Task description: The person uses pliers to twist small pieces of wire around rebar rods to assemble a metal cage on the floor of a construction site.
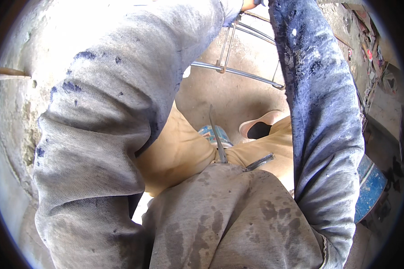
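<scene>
Both arms stretch forward toward the top edge of the head view. Only a small strip of my left hand (249,5) shows past its paint-stained sleeve (116,94); its fingers are cut off by the frame. My right hand lies beyond the top edge, past the blue-stained right sleeve (321,98). Close to the sleeve ends, a frame of thin metal bars (238,71) with rusty bent cross-ties extends over the floor. What either hand touches is hidden. At my waist hang a long grey strip (216,134) and a short dark stub (260,162).
A rough pale wall (20,116) runs along the left, with a brown stick (12,72) jutting from it. Below my legs stands a blue-patterned bucket (206,131), near a shoe (259,128). A blue container (369,188) and scattered debris (372,58) lie at right.
</scene>
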{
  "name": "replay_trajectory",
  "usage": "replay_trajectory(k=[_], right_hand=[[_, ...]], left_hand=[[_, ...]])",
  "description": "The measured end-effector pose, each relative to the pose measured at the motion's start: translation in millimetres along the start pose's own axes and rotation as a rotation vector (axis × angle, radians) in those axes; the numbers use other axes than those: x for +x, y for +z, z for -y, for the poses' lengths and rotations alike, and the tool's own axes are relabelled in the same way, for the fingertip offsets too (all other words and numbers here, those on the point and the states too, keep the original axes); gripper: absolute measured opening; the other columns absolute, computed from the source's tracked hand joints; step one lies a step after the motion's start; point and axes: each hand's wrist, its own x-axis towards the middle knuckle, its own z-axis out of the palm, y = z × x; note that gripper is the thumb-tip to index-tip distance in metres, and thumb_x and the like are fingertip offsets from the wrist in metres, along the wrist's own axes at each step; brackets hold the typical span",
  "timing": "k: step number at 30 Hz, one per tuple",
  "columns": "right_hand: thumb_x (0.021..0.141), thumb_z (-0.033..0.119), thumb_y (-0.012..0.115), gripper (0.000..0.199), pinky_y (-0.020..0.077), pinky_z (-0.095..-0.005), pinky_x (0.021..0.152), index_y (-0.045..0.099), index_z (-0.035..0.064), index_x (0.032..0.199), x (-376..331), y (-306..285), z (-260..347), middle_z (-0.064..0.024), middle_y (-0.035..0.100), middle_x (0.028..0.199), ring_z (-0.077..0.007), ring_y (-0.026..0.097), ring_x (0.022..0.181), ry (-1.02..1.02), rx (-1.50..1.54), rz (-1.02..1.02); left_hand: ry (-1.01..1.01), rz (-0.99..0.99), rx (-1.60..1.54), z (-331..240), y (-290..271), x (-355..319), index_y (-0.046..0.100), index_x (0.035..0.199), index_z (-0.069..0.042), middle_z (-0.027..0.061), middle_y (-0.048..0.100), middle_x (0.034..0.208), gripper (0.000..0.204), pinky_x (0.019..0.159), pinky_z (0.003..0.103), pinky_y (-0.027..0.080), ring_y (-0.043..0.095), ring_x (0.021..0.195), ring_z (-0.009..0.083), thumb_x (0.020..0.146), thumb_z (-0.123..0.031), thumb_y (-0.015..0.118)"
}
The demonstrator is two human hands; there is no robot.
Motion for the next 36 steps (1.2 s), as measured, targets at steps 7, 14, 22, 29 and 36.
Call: replay_trajectory(k=[7,14,22,29,36], right_hand=[[0.082,0.015,0.062,0.013,0.0487,-0.0354,0.053,0.054,0.0143,0.093,-20,-27,-18,-0.0011,0.053,0.067,-0.0168,0.055,0.058,0.022,0.746,0.525],[0.084,0.014,0.061,0.021,0.0517,-0.0359,0.069,0.056,0.0101,0.105,-33,-43,-22,-0.0025,0.059,0.086,-0.0204,0.059,0.078,-0.079,1.092,0.792],[0.081,0.025,0.068,0.025,0.0507,-0.035,0.061,0.058,0.0075,0.097,-28,-48,-19,-0.0046,0.059,0.077,-0.0154,0.058,0.066,-0.082,0.543,0.485],[0.063,0.039,0.078,0.073,0.0498,-0.0347,0.067,0.053,-0.0156,0.104,-59,-22,20,-0.0203,0.064,0.091,-0.0274,0.062,0.076,-0.174,-0.091,-0.348],[0.067,0.046,0.075,0.09,0.0441,-0.0331,0.088,0.04,-0.0155,0.124,1,-21,-7,-0.0278,0.053,0.12,-0.0332,0.056,0.105,0.064,-0.186,-0.182]], left_hand=[[-0.012,0.186,-0.078,-35,-32,-2,0.067,0.085,-0.006,0.0119,0.067,0.083,0.028,0.071,0.033,0.048,0.064,0.081,0.0216,0.069,-0.028,0.072],[-0.168,0.29,-0.327,-33,-19,1,0.064,0.075,0.0,0.0105,0.064,0.07,0.026,0.057,0.032,0.048,0.061,0.063,0.0208,0.074,-0.026,0.068],[-0.253,0.105,-0.16,-39,-7,4,0.064,0.077,0.002,0.0144,0.063,0.067,0.029,0.055,0.035,0.047,0.062,0.061,0.0244,0.077,-0.027,0.066],[-0.006,0.011,-0.021,-20,8,1,0.063,0.092,0.001,0.0191,0.065,0.084,0.034,0.07,0.036,0.049,0.064,0.082,0.0309,0.076,-0.029,0.067],[0.046,0.117,-0.276,-12,13,14,0.06,0.102,-0.001,0.0176,0.065,0.093,0.041,0.077,0.035,0.048,0.063,0.089,0.029,0.072,-0.026,0.071]])
